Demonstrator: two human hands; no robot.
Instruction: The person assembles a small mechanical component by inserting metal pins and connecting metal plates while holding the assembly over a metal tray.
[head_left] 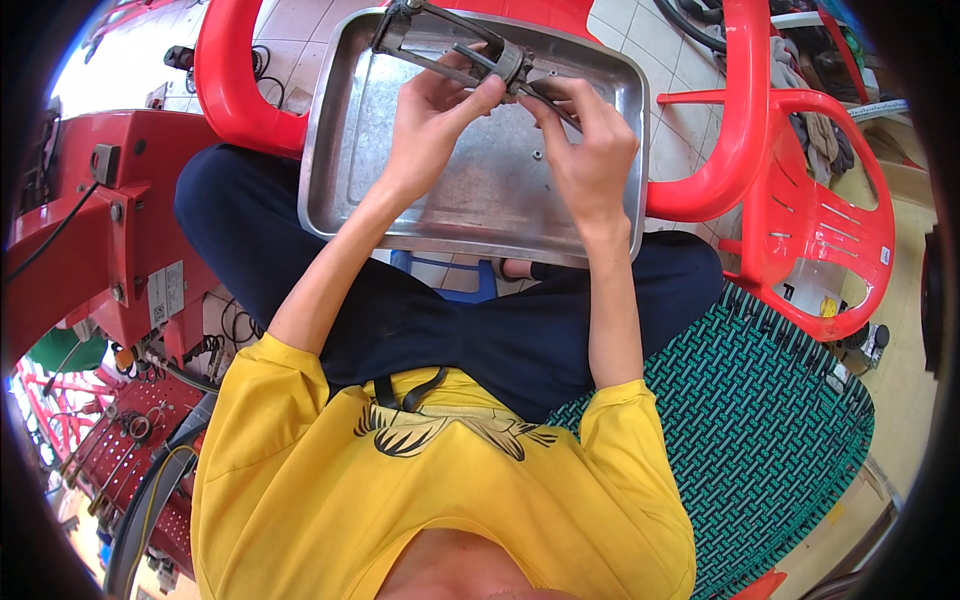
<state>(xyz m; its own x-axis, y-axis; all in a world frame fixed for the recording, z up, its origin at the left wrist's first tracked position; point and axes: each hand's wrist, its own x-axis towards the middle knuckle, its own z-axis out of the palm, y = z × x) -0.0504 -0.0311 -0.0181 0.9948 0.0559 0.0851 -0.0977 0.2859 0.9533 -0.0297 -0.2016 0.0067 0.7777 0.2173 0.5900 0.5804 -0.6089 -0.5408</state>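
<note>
Above the far half of a shallow metal tray (345, 190), both of my hands work at a greasy grey metal part (513, 66) with long rods and a round collar. My left hand (437, 118) is closed around it, the thumb pressing beside the collar. With bent fingers, my right hand (592, 152) pinches a thin dark rod (556, 108) at the collar's right side. Whether that rod is a separate tool or belongs to the part, I cannot tell. A small nut-like piece (538, 155) lies in the tray between my hands.
A red plastic chair (715, 180) holds the tray between its armrests. Another red chair (835, 235) stands at the right, beside a green-black woven seat (755, 430). Red machinery (140, 230) with cables is close on my left, above a red perforated tool board (130, 430).
</note>
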